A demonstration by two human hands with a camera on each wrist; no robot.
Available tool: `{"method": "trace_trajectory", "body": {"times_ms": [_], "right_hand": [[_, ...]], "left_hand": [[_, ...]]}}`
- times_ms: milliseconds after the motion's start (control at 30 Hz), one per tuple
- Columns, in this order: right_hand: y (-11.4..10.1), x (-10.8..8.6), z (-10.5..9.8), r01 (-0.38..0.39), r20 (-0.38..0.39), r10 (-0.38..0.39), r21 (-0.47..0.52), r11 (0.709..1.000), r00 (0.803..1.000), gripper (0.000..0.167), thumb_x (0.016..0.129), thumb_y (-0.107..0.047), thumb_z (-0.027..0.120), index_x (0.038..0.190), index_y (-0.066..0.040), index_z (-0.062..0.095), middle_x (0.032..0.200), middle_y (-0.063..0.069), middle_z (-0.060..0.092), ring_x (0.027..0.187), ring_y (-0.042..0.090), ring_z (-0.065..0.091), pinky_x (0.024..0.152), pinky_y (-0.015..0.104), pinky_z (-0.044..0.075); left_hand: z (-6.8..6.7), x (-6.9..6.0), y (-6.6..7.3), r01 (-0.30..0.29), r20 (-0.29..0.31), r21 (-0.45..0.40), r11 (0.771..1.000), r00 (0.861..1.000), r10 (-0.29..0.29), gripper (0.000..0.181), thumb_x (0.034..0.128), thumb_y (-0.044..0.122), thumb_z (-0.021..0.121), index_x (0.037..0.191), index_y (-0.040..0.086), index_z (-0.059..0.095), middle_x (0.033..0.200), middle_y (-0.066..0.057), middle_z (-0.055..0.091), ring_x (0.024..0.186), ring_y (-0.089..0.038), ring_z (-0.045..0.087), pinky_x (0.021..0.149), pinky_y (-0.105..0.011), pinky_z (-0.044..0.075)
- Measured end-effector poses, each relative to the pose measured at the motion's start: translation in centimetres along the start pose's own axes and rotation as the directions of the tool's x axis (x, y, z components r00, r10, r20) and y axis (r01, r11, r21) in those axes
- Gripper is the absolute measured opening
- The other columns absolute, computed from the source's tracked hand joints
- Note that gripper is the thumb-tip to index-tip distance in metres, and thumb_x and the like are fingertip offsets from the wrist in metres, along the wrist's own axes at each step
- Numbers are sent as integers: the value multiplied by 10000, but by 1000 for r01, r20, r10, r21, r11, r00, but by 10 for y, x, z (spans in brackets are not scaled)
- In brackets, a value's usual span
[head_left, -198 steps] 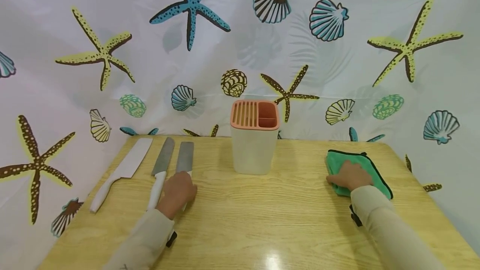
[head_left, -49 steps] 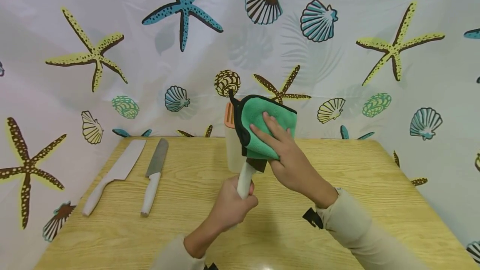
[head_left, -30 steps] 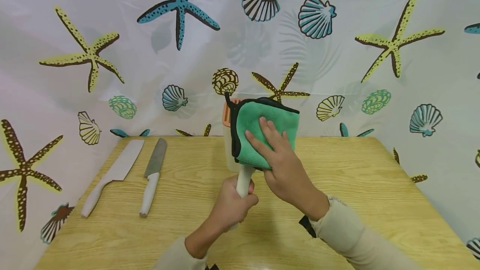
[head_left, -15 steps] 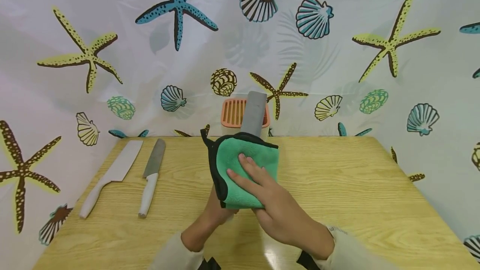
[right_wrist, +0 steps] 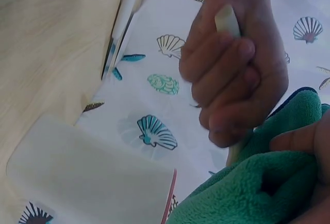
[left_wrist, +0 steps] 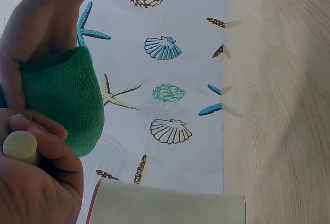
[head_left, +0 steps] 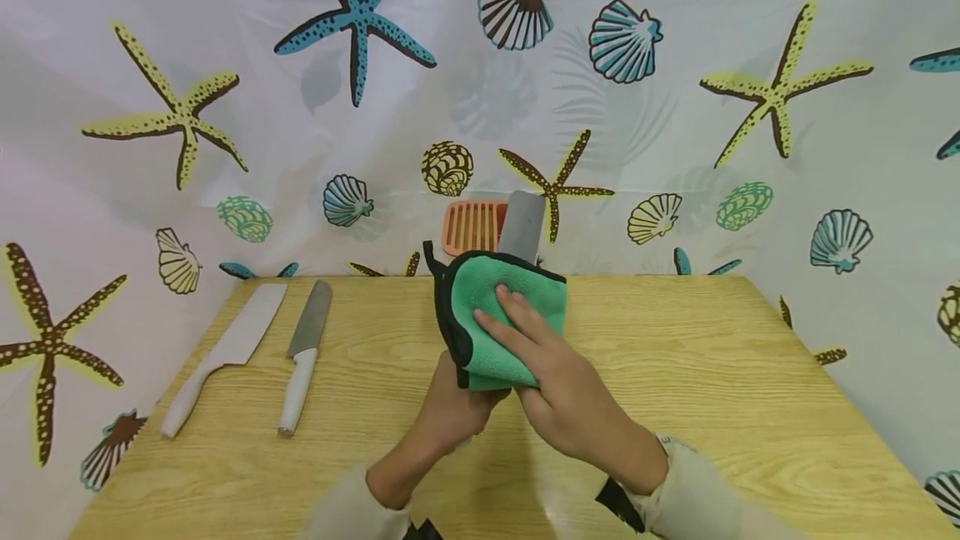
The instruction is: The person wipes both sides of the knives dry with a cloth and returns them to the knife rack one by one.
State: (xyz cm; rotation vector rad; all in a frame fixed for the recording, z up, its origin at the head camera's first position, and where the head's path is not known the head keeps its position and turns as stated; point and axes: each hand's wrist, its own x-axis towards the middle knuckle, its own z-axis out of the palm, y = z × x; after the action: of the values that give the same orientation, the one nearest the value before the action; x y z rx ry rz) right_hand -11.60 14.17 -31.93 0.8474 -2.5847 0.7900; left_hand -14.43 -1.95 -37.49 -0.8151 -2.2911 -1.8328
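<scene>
In the head view my left hand [head_left: 453, 407] grips the handle of a knife whose grey blade [head_left: 522, 223] points up and away. The pale handle end [right_wrist: 227, 21] pokes out of that fist in the right wrist view. My right hand [head_left: 573, 394] holds a folded green cloth [head_left: 487, 307] with black edging around the lower blade, three fingers spread on its face. The cloth hides the lower blade and most of the handle in the head view. From the left wrist view, the cloth [left_wrist: 69, 100] sits close beside the curled left fingers.
Behind the blade stands a white knife block [left_wrist: 170, 206] with a slotted orange top [head_left: 471, 227]. At the left of the wooden table [head_left: 675, 357] lie a white cleaver [head_left: 243, 327] and a white-handled knife [head_left: 306, 357]. A patterned curtain [head_left: 480, 123] hangs behind.
Both hands have left the table's sides and come together at the middle, knife and cloth lifted. The cloth slid down off the blade's upper part, then shifted slightly up again.
</scene>
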Motion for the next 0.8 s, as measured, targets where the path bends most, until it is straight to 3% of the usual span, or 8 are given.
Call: {"method": "trace_trajectory", "body": {"times_ms": [67, 133, 200, 467, 667, 800], "right_hand": [[4, 4, -3, -17, -4, 17, 6, 1000, 1000, 765, 857, 103, 433, 1528, -262, 405, 1665, 6, 243, 1540, 263, 253, 1115, 491, 451], [10, 9, -7, -31, -16, 32, 8, 999, 999, 730, 890, 84, 431, 1533, -261, 397, 1669, 7, 230, 1544, 266, 240, 1131, 509, 430], [16, 13, -10, -51, -26, 51, 17, 999, 998, 696, 920, 67, 431, 1535, -258, 393, 1671, 10, 220, 1548, 268, 229, 1117, 520, 438], [37, 35, -20, -124, -8, 125, 70, 990, 992, 710, 912, 60, 402, 1546, -257, 369, 1682, 9, 175, 1564, 277, 174, 969, 472, 461], [46, 48, -20, -136, -80, 140, 53, 989, 987, 694, 923, 49, 399, 1546, -256, 372, 1683, 14, 173, 1568, 283, 157, 1137, 584, 393], [42, 44, -13, -93, -111, 93, 2, 996, 990, 736, 863, 93, 413, 1533, -212, 402, 1678, 73, 196, 1559, 328, 175, 894, 481, 542]], "left_hand": [[2, 1, 3, 101, 41, -75, 992, 994, -98, 81, 869, -86, 548, 884, -10, 522, 597, -13, 440, 471, 1, 382, 466, -198, 382], [3, 0, 5, 200, 69, -134, 971, 979, -192, 110, 863, -83, 514, 809, 8, 486, 532, 14, 375, 385, -15, 319, 406, -189, 316], [4, -1, 6, 255, 82, -169, 952, 966, -244, 114, 864, -75, 507, 798, 9, 468, 543, 15, 393, 382, -33, 337, 390, -194, 315], [8, -5, 5, 346, 88, -205, 916, 938, -335, 93, 831, -48, 548, 802, 25, 497, 556, 16, 414, 396, -65, 362, 379, -214, 326], [10, -7, 7, 352, 73, -217, 910, 936, -345, 87, 819, -52, 558, 809, 14, 502, 565, 14, 415, 408, -75, 363, 380, -217, 329], [9, -7, 8, 350, 71, -216, 912, 937, -342, 79, 832, -53, 550, 816, 7, 501, 562, 13, 412, 407, -77, 362, 383, -214, 328]]}}
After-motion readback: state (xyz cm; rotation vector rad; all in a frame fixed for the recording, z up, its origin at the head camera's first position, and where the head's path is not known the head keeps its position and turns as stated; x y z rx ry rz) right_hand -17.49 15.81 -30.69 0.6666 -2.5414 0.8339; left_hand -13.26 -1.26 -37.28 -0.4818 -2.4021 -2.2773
